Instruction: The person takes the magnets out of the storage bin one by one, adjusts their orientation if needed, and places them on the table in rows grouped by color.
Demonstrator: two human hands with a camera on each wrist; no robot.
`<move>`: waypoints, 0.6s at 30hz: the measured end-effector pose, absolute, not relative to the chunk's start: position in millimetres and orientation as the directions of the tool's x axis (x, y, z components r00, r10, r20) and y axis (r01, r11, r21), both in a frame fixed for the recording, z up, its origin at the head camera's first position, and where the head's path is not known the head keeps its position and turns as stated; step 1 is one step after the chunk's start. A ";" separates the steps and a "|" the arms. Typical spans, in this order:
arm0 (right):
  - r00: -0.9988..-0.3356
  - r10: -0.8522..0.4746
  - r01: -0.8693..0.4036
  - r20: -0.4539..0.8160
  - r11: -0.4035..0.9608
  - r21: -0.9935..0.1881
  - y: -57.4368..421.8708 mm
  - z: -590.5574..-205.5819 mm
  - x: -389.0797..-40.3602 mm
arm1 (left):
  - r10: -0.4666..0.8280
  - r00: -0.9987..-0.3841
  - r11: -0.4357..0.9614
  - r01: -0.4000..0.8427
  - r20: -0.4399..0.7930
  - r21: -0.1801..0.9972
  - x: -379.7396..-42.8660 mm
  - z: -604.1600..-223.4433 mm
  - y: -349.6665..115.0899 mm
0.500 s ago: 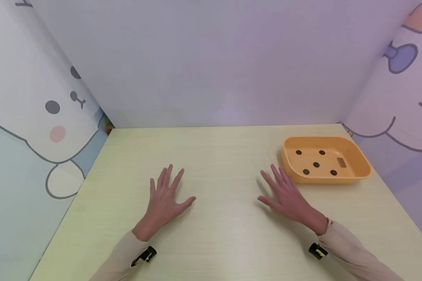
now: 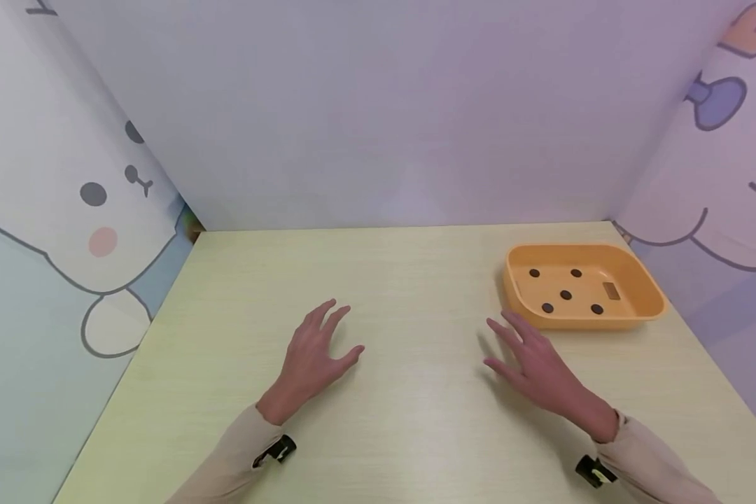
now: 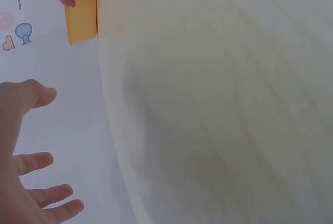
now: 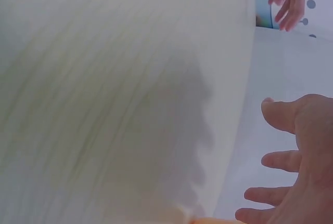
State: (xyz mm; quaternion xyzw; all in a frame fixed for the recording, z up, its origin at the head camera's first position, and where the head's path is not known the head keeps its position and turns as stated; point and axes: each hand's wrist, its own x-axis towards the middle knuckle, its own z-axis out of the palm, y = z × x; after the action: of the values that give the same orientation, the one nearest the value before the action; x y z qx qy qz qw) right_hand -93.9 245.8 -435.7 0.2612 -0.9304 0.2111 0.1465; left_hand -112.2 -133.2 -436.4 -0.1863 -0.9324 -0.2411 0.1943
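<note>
Above the near half of a pale wood-grain tabletop (image 2: 409, 427), two bare hands are hovering palm-down, well apart, with their shadows falling on the surface beneath. The left hand (image 2: 309, 364) is hanging left of the middle, its thumb spreading wide of gently bent fingers and nothing in its grasp. The right hand (image 2: 542, 374) is holding nothing either; its fingers are relaxed and spaced, the thumb standing away from them, and its fingertips are pointing toward an orange plastic tray (image 2: 592, 324).

That tray is sitting near the tabletop's far right corner, close to the right edge, its hollow side facing up. Five dark round marks (image 2: 565, 295) and one small brown rectangle (image 2: 611, 291) are showing on its floor. From the head view the right fingertips are overlapping the tray's near left corner, so whether they are touching it or just passing in front is hard to tell.

By judgement, this is a ready stage, with no grip being taken. Grasping the tray would be calling for the right hand to close on the near rim and the left to travel across the surface.

Along the far edge a plain grey-lilac panel (image 2: 403, 140) is rising, and a cartoon-printed panel (image 2: 699, 203) is flanking the right edge; both are limiting room behind and beside the tray. Another printed panel (image 2: 31, 140), bearing a white animal face, is lining the left edge.
</note>
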 end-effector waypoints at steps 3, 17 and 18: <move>-0.818 -0.419 -0.551 0.393 0.767 -0.329 251.9 -432.1 -91.3 | 0.266 -0.848 0.797 0.461 0.459 0.390 -116.0 -435.4 -126.4; -0.871 -0.323 -0.459 0.370 0.804 -0.378 278.8 -418.0 -78.6 | 0.397 -0.778 0.673 0.607 0.487 0.423 -136.6 -430.4 -89.9; -0.866 -0.323 -0.464 0.382 0.804 -0.372 280.8 -417.7 -78.6 | 0.410 -0.771 0.662 0.619 0.488 0.423 -138.3 -430.5 -87.8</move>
State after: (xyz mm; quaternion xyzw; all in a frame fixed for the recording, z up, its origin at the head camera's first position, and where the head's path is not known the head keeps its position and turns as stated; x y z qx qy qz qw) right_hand -78.6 280.8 -417.7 0.2100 -0.9374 0.2326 0.1516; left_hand -138.3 -87.8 -430.5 -0.2877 -0.8939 -0.2940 0.1782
